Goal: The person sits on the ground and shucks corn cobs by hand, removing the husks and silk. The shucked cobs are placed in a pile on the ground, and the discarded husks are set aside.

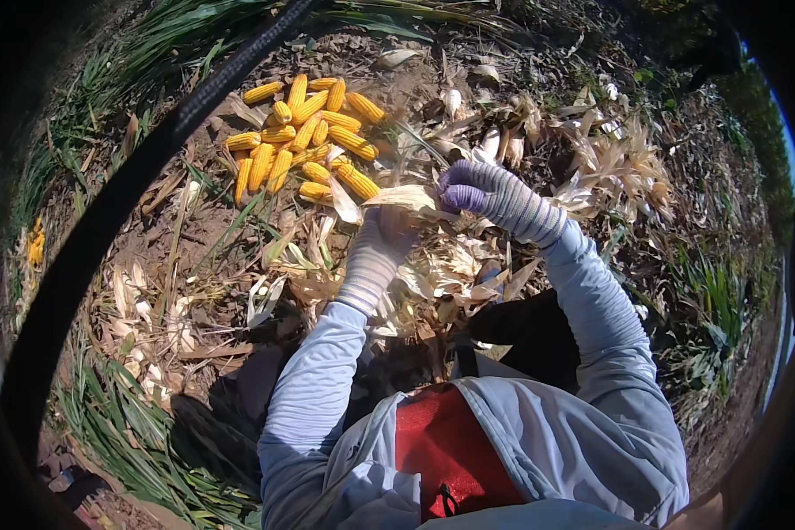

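Note:
My left hand [379, 255], in a striped knitted glove, is closed around the base of dry corn husk leaves [403, 197]. Whether an ear sits inside the husk is hidden by the hand and blur. At the right end of the same husk is my right hand [483, 192], in a matching glove with purple fingers, which are curled in at the leaf's edge. A thin greyish strip [425, 142] slants up from beside the right fingers; I cannot tell if it is a leaf or a tool. Just beyond my left hand lies a pile of husked yellow corn ears [305, 132].
Ears still in pale husks [493, 142] lie beyond my right hand, beside a heap of dry husks [613, 165]. Loose husks [450, 265] cover the ground before me. Green stalks [139, 437] lie at lower left. More yellow ears [36, 244] show far left. A dark strap [132, 165] crosses the view.

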### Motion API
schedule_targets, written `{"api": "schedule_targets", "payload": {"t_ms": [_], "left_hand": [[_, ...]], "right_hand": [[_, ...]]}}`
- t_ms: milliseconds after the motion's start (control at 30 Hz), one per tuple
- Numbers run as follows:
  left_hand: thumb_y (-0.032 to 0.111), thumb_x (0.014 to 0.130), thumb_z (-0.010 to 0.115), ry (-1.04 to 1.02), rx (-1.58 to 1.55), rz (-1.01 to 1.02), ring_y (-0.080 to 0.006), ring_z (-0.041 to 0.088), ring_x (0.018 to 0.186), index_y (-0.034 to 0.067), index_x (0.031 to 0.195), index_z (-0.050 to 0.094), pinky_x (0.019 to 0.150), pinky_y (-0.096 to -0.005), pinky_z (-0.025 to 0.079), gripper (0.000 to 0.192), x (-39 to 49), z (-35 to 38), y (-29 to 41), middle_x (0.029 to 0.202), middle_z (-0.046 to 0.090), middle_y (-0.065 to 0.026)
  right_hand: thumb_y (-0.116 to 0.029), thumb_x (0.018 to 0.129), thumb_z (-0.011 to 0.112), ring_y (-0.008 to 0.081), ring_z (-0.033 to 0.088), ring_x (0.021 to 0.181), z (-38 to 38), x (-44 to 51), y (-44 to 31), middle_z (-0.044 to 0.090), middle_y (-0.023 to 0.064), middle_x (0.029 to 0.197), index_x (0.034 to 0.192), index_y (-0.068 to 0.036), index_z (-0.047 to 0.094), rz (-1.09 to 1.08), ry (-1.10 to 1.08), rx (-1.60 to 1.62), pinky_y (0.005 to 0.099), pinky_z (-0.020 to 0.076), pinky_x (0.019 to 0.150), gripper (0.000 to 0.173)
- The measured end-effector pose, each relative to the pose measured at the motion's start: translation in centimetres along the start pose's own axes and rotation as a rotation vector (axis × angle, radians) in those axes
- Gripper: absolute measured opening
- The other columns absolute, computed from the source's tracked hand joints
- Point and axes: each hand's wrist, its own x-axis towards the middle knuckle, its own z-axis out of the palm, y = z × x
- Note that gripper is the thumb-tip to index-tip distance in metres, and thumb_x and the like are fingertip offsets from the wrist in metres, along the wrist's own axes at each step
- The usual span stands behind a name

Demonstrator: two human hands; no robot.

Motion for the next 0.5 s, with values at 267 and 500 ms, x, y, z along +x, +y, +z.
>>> {"api": "schedule_targets", "payload": {"t_ms": [267,500], "left_hand": [[0.017,0.076,0.066,-0.008,-0.066,0.142,-0.0248,0.057,0.086,0.0,0.114,0.048,0.079,-0.0335,0.046,0.045,-2.8,-2.2,-0.8,0.099,0.059,-0.0144],[0.018,0.078,0.064,-0.076,-0.157,0.144,-0.0222,0.056,0.085,-0.001,0.115,0.049,0.078,-0.0309,0.046,0.044,-4.0,-1.6,0.6,0.097,0.059,-0.013]], "right_hand": [[-0.018,0.085,0.061,0.0224,0.061,0.087,3.9,1.0,1.9,0.063,0.0126,0.094,0.108,-0.004,0.058,-0.202,0.123,-0.242,0.0332,0.0487,0.077,0.027],[-0.023,0.085,0.057,0.023,0.062,0.082,5.9,2.8,1.9,0.065,0.0127,0.088,0.106,-0.006,0.06,-0.11,0.007,-0.201,0.0334,0.0483,0.077,0.027]]}}
